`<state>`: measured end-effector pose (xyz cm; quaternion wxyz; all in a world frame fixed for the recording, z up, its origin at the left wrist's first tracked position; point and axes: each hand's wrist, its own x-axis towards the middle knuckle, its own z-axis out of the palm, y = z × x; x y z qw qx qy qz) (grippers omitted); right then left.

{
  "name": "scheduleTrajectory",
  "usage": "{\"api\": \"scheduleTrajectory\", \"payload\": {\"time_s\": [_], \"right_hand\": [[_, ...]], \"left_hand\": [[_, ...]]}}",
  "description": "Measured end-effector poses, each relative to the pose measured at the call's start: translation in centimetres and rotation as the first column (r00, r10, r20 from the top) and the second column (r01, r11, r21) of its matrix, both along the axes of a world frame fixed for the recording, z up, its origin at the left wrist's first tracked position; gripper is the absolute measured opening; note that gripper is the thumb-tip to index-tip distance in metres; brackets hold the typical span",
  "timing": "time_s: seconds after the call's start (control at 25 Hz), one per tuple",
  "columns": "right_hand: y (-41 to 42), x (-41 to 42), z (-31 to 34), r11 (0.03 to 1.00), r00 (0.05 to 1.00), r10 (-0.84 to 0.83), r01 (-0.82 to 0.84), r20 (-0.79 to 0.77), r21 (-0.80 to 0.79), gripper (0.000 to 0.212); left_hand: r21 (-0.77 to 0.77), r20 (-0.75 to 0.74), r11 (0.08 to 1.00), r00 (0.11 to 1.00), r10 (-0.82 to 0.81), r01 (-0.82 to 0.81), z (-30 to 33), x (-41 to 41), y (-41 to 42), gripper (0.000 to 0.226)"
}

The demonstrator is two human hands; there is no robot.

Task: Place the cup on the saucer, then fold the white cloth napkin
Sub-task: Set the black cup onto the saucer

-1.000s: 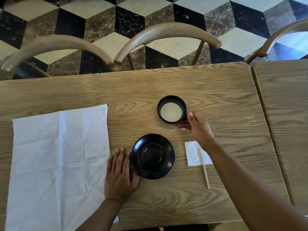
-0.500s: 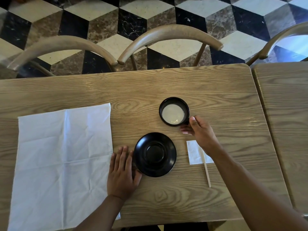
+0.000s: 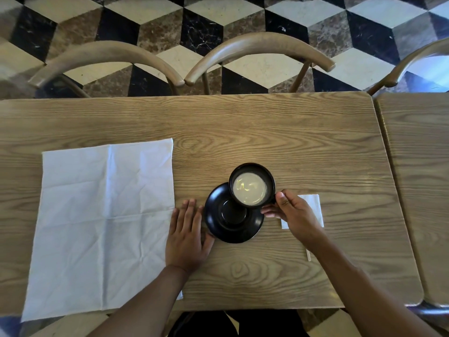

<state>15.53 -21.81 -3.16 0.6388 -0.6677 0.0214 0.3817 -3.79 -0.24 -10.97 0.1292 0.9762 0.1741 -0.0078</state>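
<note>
The white cloth napkin (image 3: 104, 222) is lying spread flat at the table's (image 3: 267, 132) left, the left hand (image 3: 185, 235) is resting open-palmed between it and the black saucer (image 3: 230, 221), thumb touching its rim, while the right hand (image 3: 292, 212) is pinching the handle of the black cup (image 3: 251, 184) over the saucer's far right edge.

Your table (image 3: 243, 132) is pale wood with strong open grain and a soft sheen. The napkin (image 3: 104, 220) is white cloth, matt and creased (fold lines cross it). Your cup (image 3: 252, 184) and saucer (image 3: 233, 215) look like glossy black ceramic. The small square (image 3: 314, 207) looks like thin white paper. The floor (image 3: 218, 20) is polished marble-look tile.
</note>
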Motion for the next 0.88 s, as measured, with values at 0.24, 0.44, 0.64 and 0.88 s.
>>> {"api": "scheduleTrajectory", "payload": {"time_s": [0.24,0.44,0.64,0.88], "right_hand": [[-0.1,-2.5,-1.3,0.997,0.997,0.072,-0.073,-0.036,-0.024,0.034],[0.1,-3.4,-1.6,0.989,0.990,0.134,-0.136,-0.042,-0.060,0.035],[0.2,-3.7,-1.8,0.982,0.984,0.171,-0.174,-0.047,-0.073,0.031],[0.3,-3.5,-2.0,0.974,0.978,0.208,-0.210,-0.037,-0.088,0.030]], "left_hand": [[0.000,0.005,1.000,1.000,-0.017,0.017,-0.1,-0.1,0.2,0.074],[0.016,0.012,0.999,1.000,-0.028,0.028,-0.1,-0.3,0.1,0.073],[0.015,0.010,1.000,1.000,-0.025,0.025,-0.3,-0.3,0.2,0.073],[0.019,0.026,1.000,0.999,-0.024,0.023,-0.3,-0.3,0.1,0.073]]}}
